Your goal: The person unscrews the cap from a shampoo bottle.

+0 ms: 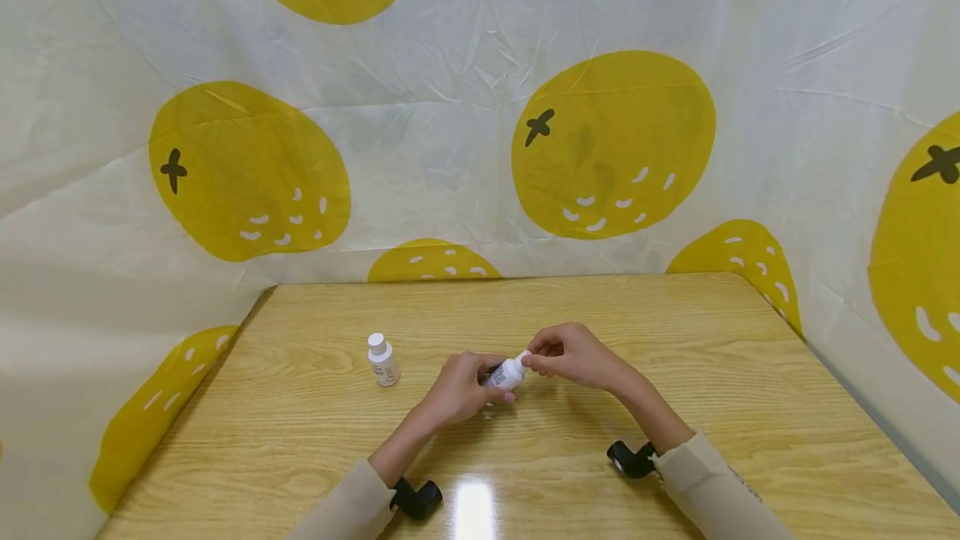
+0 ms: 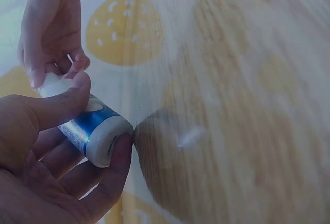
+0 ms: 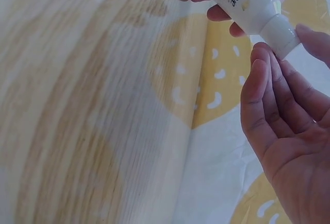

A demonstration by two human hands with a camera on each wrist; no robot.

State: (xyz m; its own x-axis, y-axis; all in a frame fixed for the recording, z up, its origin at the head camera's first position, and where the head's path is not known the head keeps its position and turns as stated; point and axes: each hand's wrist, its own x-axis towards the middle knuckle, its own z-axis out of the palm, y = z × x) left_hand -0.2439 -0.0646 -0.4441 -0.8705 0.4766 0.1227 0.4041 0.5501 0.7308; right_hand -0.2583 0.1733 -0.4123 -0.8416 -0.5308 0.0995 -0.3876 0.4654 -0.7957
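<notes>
My left hand (image 1: 459, 387) grips a small white Dove bottle (image 1: 504, 374) round its body and holds it tilted just over the table, its cap end towards the right. In the left wrist view the bottle (image 2: 93, 123) shows a blue band and its white base, where a fingertip rests. Thumb and fingertips of my right hand (image 1: 573, 354) pinch the white cap (image 3: 280, 36), which sits on the bottle's neck. Whether the cap is loose, I cannot tell. A second small white bottle (image 1: 385, 363) with a white cap stands upright to the left, apart from both hands.
The wooden table (image 1: 315, 440) has a glossy top that reflects light near its front. Behind and beside it hangs a white cloth (image 1: 435, 173) with large yellow fruit prints. Black wrist cameras (image 1: 416, 500) are worn at both sleeve cuffs.
</notes>
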